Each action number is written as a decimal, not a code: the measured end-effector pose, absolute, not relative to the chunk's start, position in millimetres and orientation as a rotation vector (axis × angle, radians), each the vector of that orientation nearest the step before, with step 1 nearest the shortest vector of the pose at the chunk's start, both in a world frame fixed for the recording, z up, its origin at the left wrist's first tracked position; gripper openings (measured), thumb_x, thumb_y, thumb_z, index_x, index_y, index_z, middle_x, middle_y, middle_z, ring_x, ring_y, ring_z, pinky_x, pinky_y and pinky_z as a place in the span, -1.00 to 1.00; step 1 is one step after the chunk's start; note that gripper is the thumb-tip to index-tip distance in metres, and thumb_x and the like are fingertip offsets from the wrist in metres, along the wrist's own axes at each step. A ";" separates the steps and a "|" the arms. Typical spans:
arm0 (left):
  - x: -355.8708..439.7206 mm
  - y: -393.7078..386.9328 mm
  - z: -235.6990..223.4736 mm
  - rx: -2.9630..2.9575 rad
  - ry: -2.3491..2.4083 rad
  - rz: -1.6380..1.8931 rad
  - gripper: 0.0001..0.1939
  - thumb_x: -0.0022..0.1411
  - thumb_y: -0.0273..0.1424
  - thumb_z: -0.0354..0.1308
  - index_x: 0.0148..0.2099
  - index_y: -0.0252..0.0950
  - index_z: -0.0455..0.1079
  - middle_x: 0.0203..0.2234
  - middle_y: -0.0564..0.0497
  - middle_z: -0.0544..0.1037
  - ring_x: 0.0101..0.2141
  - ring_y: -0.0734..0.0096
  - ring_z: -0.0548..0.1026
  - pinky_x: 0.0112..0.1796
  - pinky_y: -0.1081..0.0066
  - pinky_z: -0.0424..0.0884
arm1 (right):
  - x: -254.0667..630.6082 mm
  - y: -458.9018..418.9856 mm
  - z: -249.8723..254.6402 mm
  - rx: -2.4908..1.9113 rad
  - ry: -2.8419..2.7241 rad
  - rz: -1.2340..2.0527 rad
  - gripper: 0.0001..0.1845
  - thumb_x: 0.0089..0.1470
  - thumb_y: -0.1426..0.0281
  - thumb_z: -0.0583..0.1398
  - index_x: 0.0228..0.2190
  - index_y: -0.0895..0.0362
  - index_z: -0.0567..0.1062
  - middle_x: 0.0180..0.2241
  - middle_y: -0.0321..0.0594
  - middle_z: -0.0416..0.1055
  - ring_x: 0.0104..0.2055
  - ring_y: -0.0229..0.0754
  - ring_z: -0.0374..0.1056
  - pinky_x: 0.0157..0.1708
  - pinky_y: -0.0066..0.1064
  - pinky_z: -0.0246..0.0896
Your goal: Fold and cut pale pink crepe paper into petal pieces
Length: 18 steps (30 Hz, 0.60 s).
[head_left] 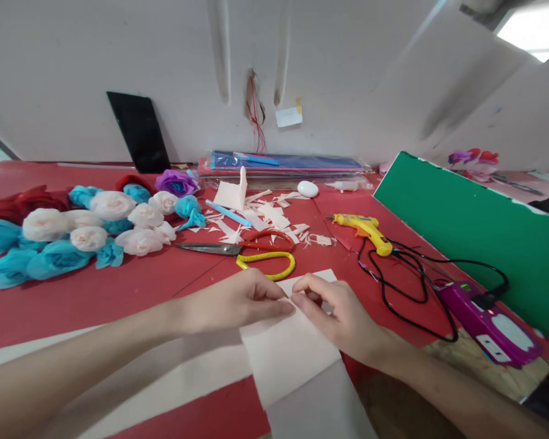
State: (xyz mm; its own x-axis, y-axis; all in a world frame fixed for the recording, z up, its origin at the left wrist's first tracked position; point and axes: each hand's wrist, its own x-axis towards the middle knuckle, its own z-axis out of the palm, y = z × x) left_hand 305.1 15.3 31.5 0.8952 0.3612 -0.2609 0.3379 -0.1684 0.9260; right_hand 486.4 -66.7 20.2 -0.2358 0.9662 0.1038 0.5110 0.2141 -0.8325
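Two bare forearms reach in from the near edge of a red counter [119,292], and both hands meet over a pale pink sheet of paper [288,353] lying flat near the middle of that near edge. Fingers [279,306] of the left hand [238,302] are pressed together, pinching the sheet at a fold; the right hand [333,311] has its fingers curled and closed on the same fold, fingertip to fingertip with the left. By its look the paper is thin, light and limp, likely to crease or tear easily, so it is best taken by an edge or corner with a gentle pinch. Just beyond the hands lie scissors [251,249] with red and yellow handles, then a scatter of pink paper scraps [269,216] and a blue pen [229,213]. Toward the left edge sits a heap of white and blue paper flowers [96,228]. To the right are a yellow glue gun [363,230], its black cable [412,274], a purple power strip [489,326] and a green board [476,225]. Packets of coloured paper [283,163] rest along the far edge by the wall.
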 end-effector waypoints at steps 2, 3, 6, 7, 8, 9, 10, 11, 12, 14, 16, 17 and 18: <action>304.7 17.2 32.4 1.762 0.558 0.031 -0.55 0.23 -0.11 0.01 -0.58 -0.27 0.07 -0.67 0.20 -0.01 -0.63 0.58 -0.05 -0.62 0.47 -0.12 | 488.4 -65.2 21.2 -1.410 -1.764 0.889 -0.77 0.17 0.26 0.05 -0.45 0.11 0.31 -0.65 -0.45 0.07 -0.62 -0.37 0.00 -0.63 -0.51 -0.12; 304.6 18.8 33.5 1.759 0.580 0.044 -0.52 0.22 -0.09 0.02 -0.59 -0.27 0.04 -0.68 0.20 -0.03 -0.63 0.58 -0.07 -0.62 0.46 -0.13 | 489.6 -64.0 21.9 -1.428 -1.719 0.880 -0.76 0.17 0.25 0.04 -0.46 0.11 0.31 -0.66 -0.46 0.05 -0.63 -0.36 -0.02 -0.64 -0.51 -0.13; 304.0 24.8 38.6 1.735 0.620 0.074 -0.50 0.20 -0.09 0.06 -0.62 -0.27 0.04 -0.70 0.20 -0.04 -0.65 0.59 -0.08 -0.64 0.47 -0.15 | 492.7 -59.7 23.0 -1.454 -1.626 0.875 -0.74 0.15 0.21 0.05 -0.47 0.11 0.31 -0.67 -0.45 0.03 -0.64 -0.35 -0.04 -0.66 -0.49 -0.16; 303.6 27.0 40.4 1.716 0.619 0.068 -0.52 0.21 -0.11 0.06 -0.62 -0.28 0.11 -0.70 0.20 -0.02 -0.66 0.59 -0.06 -0.65 0.48 -0.13 | 493.5 -58.4 22.9 -1.459 -1.606 0.870 -0.73 0.15 0.20 0.06 -0.47 0.11 0.32 -0.67 -0.45 0.04 -0.64 -0.34 -0.03 -0.65 -0.48 -0.16; 302.8 29.2 42.0 1.692 0.613 0.058 -0.56 0.21 -0.14 0.07 -0.60 -0.29 0.20 -0.71 0.20 0.03 -0.67 0.59 -0.03 -0.65 0.51 -0.08 | 494.3 -57.4 22.8 -1.466 -1.591 0.859 -0.73 0.14 0.19 0.07 -0.46 0.11 0.32 -0.66 -0.44 0.05 -0.63 -0.34 -0.03 -0.65 -0.47 -0.15; 301.8 31.4 43.2 1.666 0.603 0.051 -0.61 0.21 -0.17 0.09 -0.57 -0.29 0.29 -0.71 0.20 0.09 -0.67 0.59 0.02 -0.65 0.53 -0.01 | 495.1 -56.5 22.7 -1.475 -1.574 0.841 -0.73 0.13 0.18 0.07 -0.46 0.11 0.33 -0.66 -0.43 0.06 -0.63 -0.33 -0.02 -0.64 -0.47 -0.15; 300.5 33.7 44.1 1.642 0.594 0.053 -0.66 0.21 -0.20 0.10 -0.53 -0.29 0.36 -0.70 0.19 0.16 -0.67 0.59 0.06 -0.65 0.55 0.06 | 495.9 -55.7 22.7 -1.481 -1.556 0.817 -0.74 0.13 0.18 0.07 -0.46 0.11 0.33 -0.65 -0.42 0.07 -0.62 -0.33 -0.02 -0.64 -0.46 -0.14; 299.0 35.8 44.7 1.624 0.590 0.058 -0.69 0.21 -0.21 0.11 -0.50 -0.28 0.40 -0.69 0.18 0.22 -0.68 0.59 0.10 -0.63 0.56 0.13 | 496.7 -55.0 22.9 -1.486 -1.539 0.792 -0.74 0.13 0.18 0.08 -0.46 0.11 0.34 -0.64 -0.41 0.08 -0.62 -0.33 -0.01 -0.64 -0.46 -0.14; 297.5 37.9 45.0 1.611 0.596 0.064 -0.70 0.20 -0.22 0.12 -0.50 -0.27 0.42 -0.69 0.17 0.27 -0.67 0.58 0.16 -0.62 0.56 0.19 | 497.4 -54.3 23.1 -1.489 -1.523 0.768 -0.74 0.12 0.19 0.08 -0.46 0.11 0.34 -0.63 -0.40 0.09 -0.61 -0.32 -0.01 -0.63 -0.46 -0.14; 294.6 41.5 45.4 1.590 0.620 0.063 -0.71 0.18 -0.22 0.16 -0.50 -0.28 0.42 -0.68 0.14 0.37 -0.65 0.56 0.29 -0.59 0.56 0.27 | 498.8 -53.0 24.1 -1.487 -1.486 0.755 -0.74 0.11 0.18 0.09 -0.46 0.11 0.35 -0.63 -0.39 0.11 -0.61 -0.32 0.00 -0.63 -0.46 -0.13; 292.7 44.1 46.5 1.571 0.644 0.048 -0.71 0.13 -0.20 0.20 -0.50 -0.30 0.42 -0.67 0.10 0.44 -0.61 0.49 0.40 -0.59 0.55 0.31 | 499.9 -51.7 24.9 -1.479 -1.442 0.783 -0.74 0.08 0.17 0.11 -0.47 0.11 0.35 -0.64 -0.40 0.09 -0.61 -0.32 0.00 -0.64 -0.47 -0.11; 292.1 45.1 47.4 1.566 0.657 0.049 -0.70 0.11 -0.19 0.22 -0.50 -0.31 0.42 -0.67 0.08 0.47 -0.59 0.47 0.44 -0.60 0.54 0.33 | 500.3 -51.1 25.0 -1.475 -1.422 0.817 -0.73 0.06 0.16 0.13 -0.47 0.11 0.35 -0.65 -0.41 0.10 -0.62 -0.33 0.02 -0.64 -0.48 -0.09; 291.7 46.0 48.4 1.563 0.672 0.057 -0.70 0.09 -0.18 0.24 -0.50 -0.31 0.43 -0.66 0.06 0.49 -0.59 0.45 0.46 -0.60 0.54 0.34 | 500.7 -50.5 25.0 -1.463 -1.406 0.879 -0.73 0.04 0.15 0.15 -0.46 0.11 0.36 -0.64 -0.41 0.14 -0.62 -0.33 0.06 -0.63 -0.50 -0.05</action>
